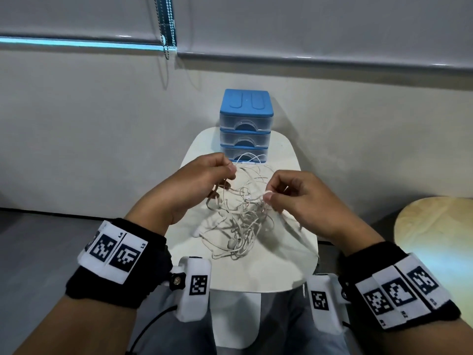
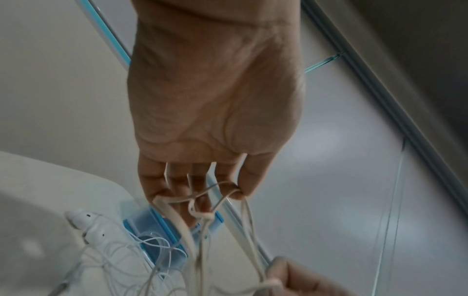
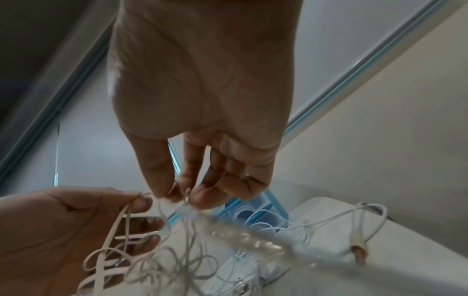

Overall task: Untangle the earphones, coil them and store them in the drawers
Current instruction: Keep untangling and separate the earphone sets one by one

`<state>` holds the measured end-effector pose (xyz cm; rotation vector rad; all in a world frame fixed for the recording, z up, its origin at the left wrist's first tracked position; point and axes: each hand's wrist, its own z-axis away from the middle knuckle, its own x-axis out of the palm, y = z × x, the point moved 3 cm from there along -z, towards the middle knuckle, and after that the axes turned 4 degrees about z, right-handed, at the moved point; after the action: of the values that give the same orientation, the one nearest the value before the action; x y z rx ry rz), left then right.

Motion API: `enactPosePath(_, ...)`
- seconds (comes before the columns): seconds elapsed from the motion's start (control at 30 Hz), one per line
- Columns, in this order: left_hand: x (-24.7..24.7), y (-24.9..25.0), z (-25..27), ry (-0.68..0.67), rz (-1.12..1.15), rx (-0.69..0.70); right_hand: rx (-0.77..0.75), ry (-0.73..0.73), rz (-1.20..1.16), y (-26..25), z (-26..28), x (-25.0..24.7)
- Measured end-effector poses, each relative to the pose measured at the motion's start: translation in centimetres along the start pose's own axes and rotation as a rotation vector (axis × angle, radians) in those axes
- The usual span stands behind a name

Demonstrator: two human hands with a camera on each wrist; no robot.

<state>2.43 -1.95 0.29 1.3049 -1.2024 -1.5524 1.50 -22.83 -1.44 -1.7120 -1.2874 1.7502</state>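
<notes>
A tangle of white earphone cables [image 1: 239,221] lies on the small white table [image 1: 281,272], partly lifted by both hands. My left hand [image 1: 231,172] pinches flat cable strands [image 2: 200,202] between thumb and fingers, with loops over the other fingers. To its right, my right hand [image 1: 267,196] pinches a thin strand [image 3: 186,197] of the same tangle. Two earbuds [image 2: 88,226] rest on the table in the left wrist view. Behind the tangle stands a blue three-drawer unit [image 1: 245,124] with clear drawers, all pushed in.
A jack plug [image 3: 358,254] on a cable lies at the table's right side. A round wooden stool [image 1: 435,234] stands to the right. The wall and window blinds with a bead chain [image 1: 166,34] are behind the table. My knees are under the table's near edge.
</notes>
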Motion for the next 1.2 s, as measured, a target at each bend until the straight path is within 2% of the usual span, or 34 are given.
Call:
enactPosePath(0.1,-0.3,0.5,-0.2,0.074,0.101,0.124,0.011,-0.169,0.224,0.2,0.3,0.1)
enactPosePath(0.13,-0.2,0.8,-0.2,0.083,0.153,0.179,0.018,-0.173,0.218,0.2,0.3,0.0)
enactPosePath(0.23,0.1,1.5,-0.1,0.064,0.299,0.34,0.076,-0.041,-0.011,-0.4,-0.4,-0.9)
enactPosePath(0.33,0.8,2.1,0.0,0.025,0.337,0.438,-0.013,-0.053,0.165,-1.3,-1.4,-0.9)
enactPosePath(0.43,0.8,2.3,-0.1,0.038,0.358,0.435,-0.031,-0.052,0.273,-2.4,-2.2,-1.0)
enactPosePath(0.5,0.8,2.0,-0.4,0.017,0.298,0.371,-0.08,0.088,0.263,-3.9,-2.8,-1.7)
enactPosePath(0.6,2.4,1.3,-0.7,-0.155,0.035,0.233,-0.254,0.331,0.127,-7.1,-3.1,-2.8)
enactPosePath(0.67,3.9,1.4,-0.8,-0.237,-0.077,0.203,-0.388,0.477,0.088,-8.9,-2.7,-3.2)
enactPosePath(0.73,4.5,1.6,-1.1,-0.25,-0.059,0.2,-0.499,0.609,0.109,-10.0,-1.8,-3.7)
enactPosePath(0.8,4.4,1.7,-1.6,-0.211,-0.053,0.198,-0.549,0.651,0.085,-9.9,-1.0,-4.3)
enactPosePath(0.87,3.9,2.1,-1.8,-0.155,-0.042,0.225,-0.474,0.576,0.016,-8.3,-0.9,-4.6)
enactPosePath(0.97,3.1,3.2,-1.9,-0.039,0.014,0.312,-0.238,0.362,-0.028,-4.3,-1.1,-3.6)
enactPosePath(1.1,2.4,5.3,-1.3,0.024,0.122,0.46,-0.108,0.052,0.23,-1.5,-1.4,-1.4)
enactPosePath(1.17,2.2,5.9,-1.1,0.017,0.144,0.501,-0.019,-0.011,0.261,-1.8,-1.5,-1.4)
enactPosePath(1.2,2.2,6.0,-1.1,0.006,0.155,0.5,0.004,0.01,0.255,-2.2,-1.6,-1.9)
